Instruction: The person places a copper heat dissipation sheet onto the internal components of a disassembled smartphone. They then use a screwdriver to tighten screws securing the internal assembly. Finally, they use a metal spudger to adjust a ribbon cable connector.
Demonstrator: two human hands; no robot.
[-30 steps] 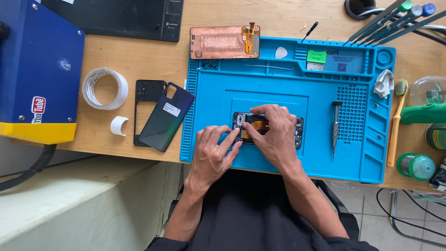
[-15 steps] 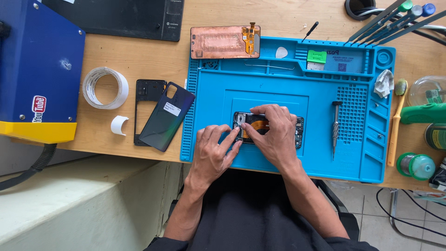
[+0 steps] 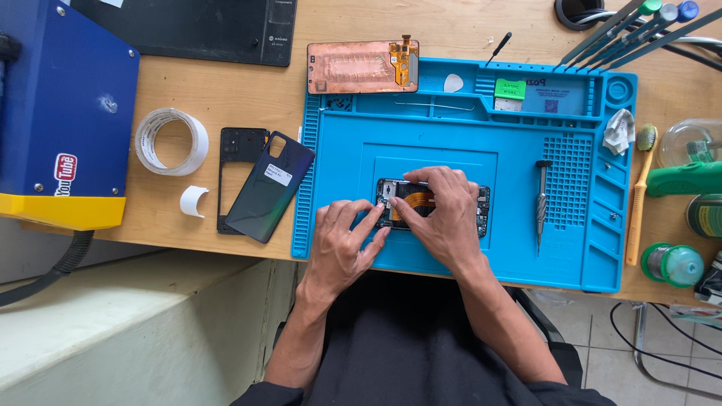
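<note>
While the opened phone (image 3: 432, 207) lies on the blue mat (image 3: 421, 128), its back cover (image 3: 269, 186) and frame (image 3: 239, 146) sit aside, removed. Left hand (image 3: 340, 244) and right hand (image 3: 444, 218) press fingertips on its exposed insides, gripping nothing; internal work remains.

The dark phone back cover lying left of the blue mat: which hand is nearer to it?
Left. The left hand rests at the mat's left part, right of the back cover; the right hand lies farther right, over the opened phone.

Bright blue silicone work mat (image 3: 361, 143) with a grid-patterned right section, pale wooden desk (image 3: 226, 98), copper-coloured rectangular phone screen back (image 3: 353, 68), glossy dark phone back cover (image 3: 271, 188).
</note>
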